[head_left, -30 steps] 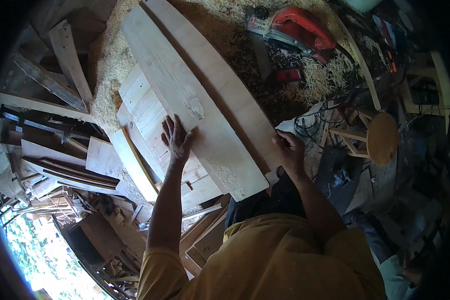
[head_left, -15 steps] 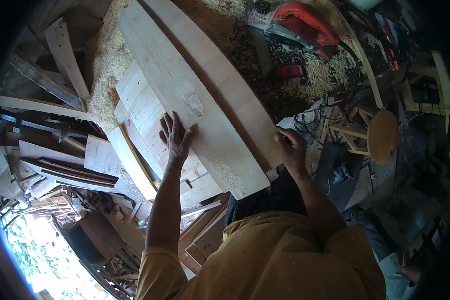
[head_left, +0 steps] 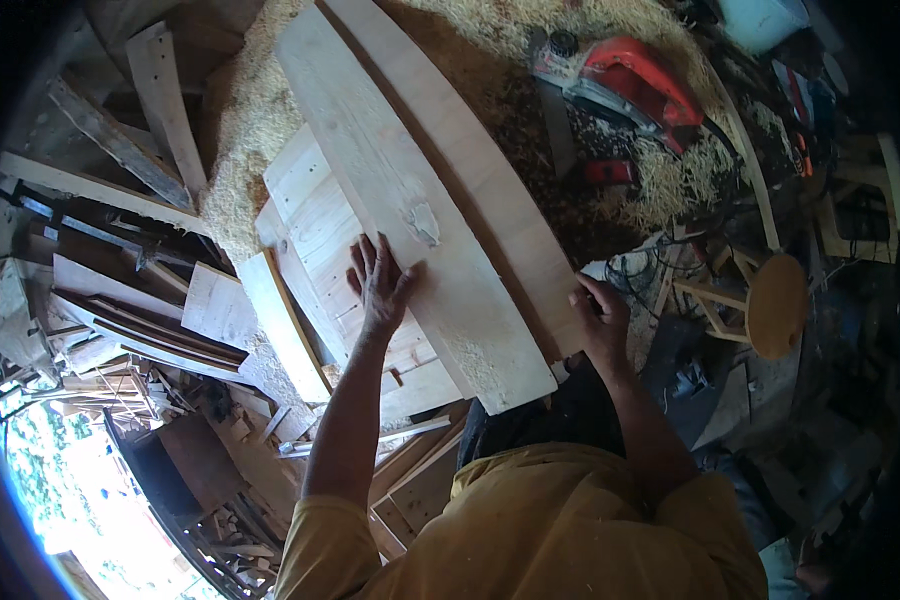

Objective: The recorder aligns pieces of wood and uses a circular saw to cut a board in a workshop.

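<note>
My left hand rests with fingers spread at the left edge of a long pale wooden plank, which bears a rough patch and a scatter of shavings near its close end. Beneath that plank lies a wider curved wooden board, showing along its right side. At the near right corner of this board, my right hand is closed on the edge, fingers curled and partly hidden. To the left, a jointed panel of light planks sits under the long plank.
A red electric planer stands at the far right among wood shavings. A small red object lies by it. Farther right is a round-topped wooden stool. Offcuts and boards fill the left side; a white bucket is at the back.
The whole view has shifted, so the boards, planer and stool all sit a little lower and farther right. Both hands keep their places on the wood.
</note>
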`<state>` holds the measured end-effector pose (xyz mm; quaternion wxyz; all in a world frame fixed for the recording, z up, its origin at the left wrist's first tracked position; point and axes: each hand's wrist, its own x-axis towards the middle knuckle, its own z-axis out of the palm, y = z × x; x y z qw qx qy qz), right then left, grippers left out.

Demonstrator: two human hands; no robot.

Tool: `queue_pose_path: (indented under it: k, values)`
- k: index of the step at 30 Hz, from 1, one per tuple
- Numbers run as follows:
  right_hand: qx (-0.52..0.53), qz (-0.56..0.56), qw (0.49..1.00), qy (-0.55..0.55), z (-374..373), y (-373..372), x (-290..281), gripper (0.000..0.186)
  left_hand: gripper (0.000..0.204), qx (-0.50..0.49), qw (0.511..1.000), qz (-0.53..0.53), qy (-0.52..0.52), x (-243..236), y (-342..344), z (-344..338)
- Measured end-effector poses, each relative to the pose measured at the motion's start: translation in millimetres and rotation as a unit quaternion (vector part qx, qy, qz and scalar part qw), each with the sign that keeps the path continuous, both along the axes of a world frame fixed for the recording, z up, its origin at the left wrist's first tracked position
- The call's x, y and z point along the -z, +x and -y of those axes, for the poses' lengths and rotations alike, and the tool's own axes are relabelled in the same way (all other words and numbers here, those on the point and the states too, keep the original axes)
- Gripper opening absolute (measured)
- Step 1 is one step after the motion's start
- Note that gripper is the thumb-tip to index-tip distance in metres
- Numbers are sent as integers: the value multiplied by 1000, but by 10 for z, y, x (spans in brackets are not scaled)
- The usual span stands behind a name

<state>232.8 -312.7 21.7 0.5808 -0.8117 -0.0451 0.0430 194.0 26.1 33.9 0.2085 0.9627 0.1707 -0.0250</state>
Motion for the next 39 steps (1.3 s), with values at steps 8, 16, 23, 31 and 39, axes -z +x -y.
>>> queue_pose_path:
  k: [8, 16, 23, 31, 39]
  values:
    - [-30, 5, 999, 15, 10, -29, 12, 26, 81, -8, 1000, 2, -3, 4, -41, 13]
    - [-50, 71, 996, 8, 28, 19, 132, 28, 83, -6, 999, 28, -21, -30, -1, 6]
    - [-57, 113, 992, -2, 61, 23, 194, 33, 83, -1, 1000, 19, -6, 11, -7, 21]
    - [-77, 104, 990, 50, 40, 27, 120, 36, 81, 9, 999, 40, -10, 34, -17, 5]
    - [-87, 114, 989, 30, 13, 3, 65, 37, 82, 2, 999, 33, -7, 34, -57, -17]
